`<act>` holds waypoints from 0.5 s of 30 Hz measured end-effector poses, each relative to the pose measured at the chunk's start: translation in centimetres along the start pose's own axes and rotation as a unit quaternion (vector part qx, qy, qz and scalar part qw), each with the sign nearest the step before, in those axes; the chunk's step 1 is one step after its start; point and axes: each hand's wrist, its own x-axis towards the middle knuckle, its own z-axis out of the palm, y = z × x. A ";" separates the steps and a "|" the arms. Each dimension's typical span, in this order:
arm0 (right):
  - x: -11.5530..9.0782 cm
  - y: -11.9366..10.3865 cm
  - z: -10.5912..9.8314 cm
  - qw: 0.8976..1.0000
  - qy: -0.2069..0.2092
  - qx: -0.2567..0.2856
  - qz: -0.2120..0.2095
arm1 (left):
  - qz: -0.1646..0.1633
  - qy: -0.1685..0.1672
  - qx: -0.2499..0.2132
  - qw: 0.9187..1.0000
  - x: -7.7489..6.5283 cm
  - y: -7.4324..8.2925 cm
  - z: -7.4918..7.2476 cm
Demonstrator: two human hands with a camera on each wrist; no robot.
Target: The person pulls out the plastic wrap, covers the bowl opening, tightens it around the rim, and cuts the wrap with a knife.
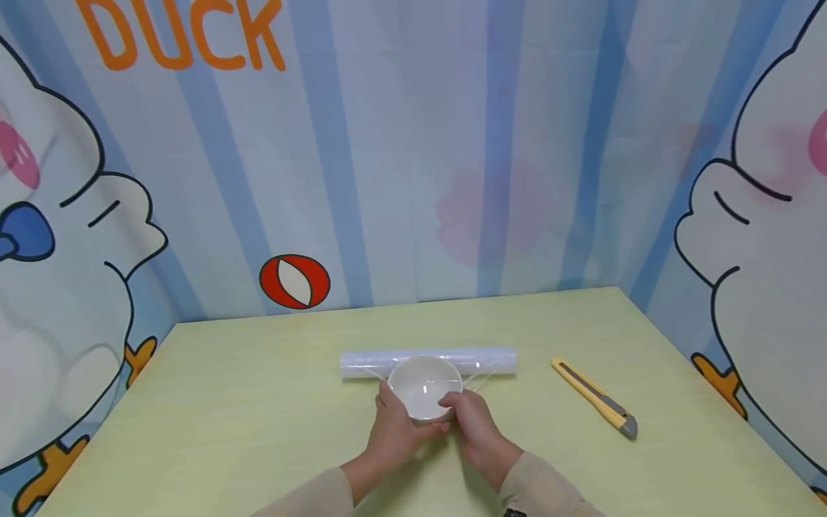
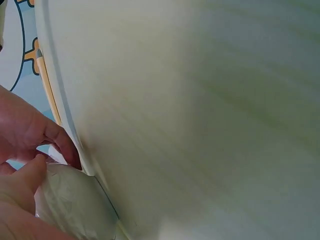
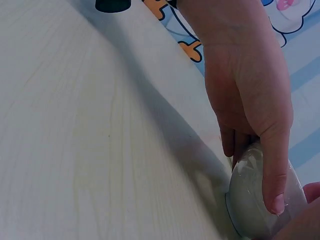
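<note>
A small white bowl is held between both hands over the table, its opening facing the head camera. Clear plastic wrap covers it, and loose edges stick out at the left and right of the rim. My left hand grips the bowl's left side, with fingers along the near wall. From the right, my right hand holds it, thumb at the near right rim. The right wrist view shows the right thumb lying along the film-covered wall of the bowl. Behind the bowl lies a roll of plastic wrap.
A yellow utility knife with a grey end lies on the table at the right. A blue striped backdrop with printed ducks stands along the back and sides.
</note>
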 end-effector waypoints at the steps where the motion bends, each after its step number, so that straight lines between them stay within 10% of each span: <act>1: 0.0 0.1 0.1 1.000 0.000 -0.002 -0.005 | 0.002 0.002 0.002 1.000 -0.1 0.1 0.0; 15: -0.6 -0.6 -0.7 0.995 0.017 -0.096 0.007 | -0.029 0.010 0.001 1.000 0.4 0.2 -0.3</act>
